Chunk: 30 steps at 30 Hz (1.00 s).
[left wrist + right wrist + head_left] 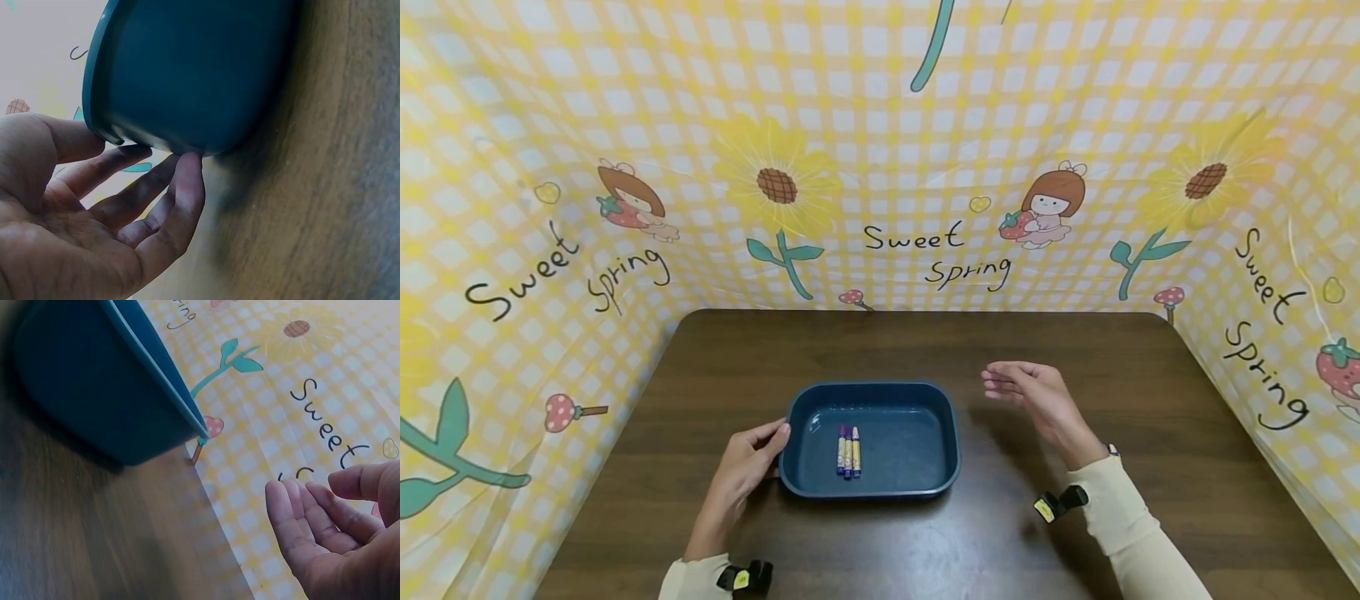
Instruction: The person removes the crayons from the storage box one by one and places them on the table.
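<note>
Head view: a dark blue tray (910, 450) lies on the brown table (1037, 337), left of its middle and towards the near side, with three crayons (848, 454) side by side on the left part of its floor. The two crayons on the left show purple tips and the right one a pale tip; the print on their wrappers is too small to read. The left hand (747, 465) grips the tray's left end, thumb at the rim and the other fingers bent, partly hidden below it; the left wrist view shows these fingers (189, 184) against the outer wall, though the exact contact of each is hard to judge. The right hand (1043, 404) is raised right of the tray, apart from it, fingers loosely extended with a slight bend and holding nothing; its far fingers partly overlap. In both wrist views the tray's outer wall conceals the crayons, and the frame's upper edge cuts the tray off. Behind, a yellow checked cloth (880, 125) reads "Sweet Spring"; in the right wrist view the hand covers part of this lettering. Both pale sleeves (1138, 521) run out of the head view at the near edge.
</note>
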{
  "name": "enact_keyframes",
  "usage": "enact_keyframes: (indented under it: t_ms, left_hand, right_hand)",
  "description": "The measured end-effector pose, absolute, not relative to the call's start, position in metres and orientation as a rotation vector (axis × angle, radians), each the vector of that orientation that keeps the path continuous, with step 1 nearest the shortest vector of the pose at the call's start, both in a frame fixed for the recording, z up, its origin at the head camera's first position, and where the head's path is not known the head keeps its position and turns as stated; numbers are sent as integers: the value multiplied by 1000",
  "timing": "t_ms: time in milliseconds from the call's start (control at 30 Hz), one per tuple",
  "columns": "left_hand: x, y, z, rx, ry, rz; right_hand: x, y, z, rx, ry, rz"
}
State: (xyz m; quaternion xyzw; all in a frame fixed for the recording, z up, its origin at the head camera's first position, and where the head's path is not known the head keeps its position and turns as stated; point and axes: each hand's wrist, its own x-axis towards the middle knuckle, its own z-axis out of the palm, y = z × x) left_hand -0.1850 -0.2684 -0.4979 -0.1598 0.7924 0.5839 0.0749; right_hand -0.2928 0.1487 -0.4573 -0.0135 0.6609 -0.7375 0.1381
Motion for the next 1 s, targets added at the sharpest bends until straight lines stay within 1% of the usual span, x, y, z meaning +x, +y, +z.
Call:
enact_keyframes:
  t_ms: [1000]
  left_hand:
    - [-187, -269, -499, -496, 2366, 1757]
  right_hand:
    - [-287, 78, -455, -137, 1809, -2111]
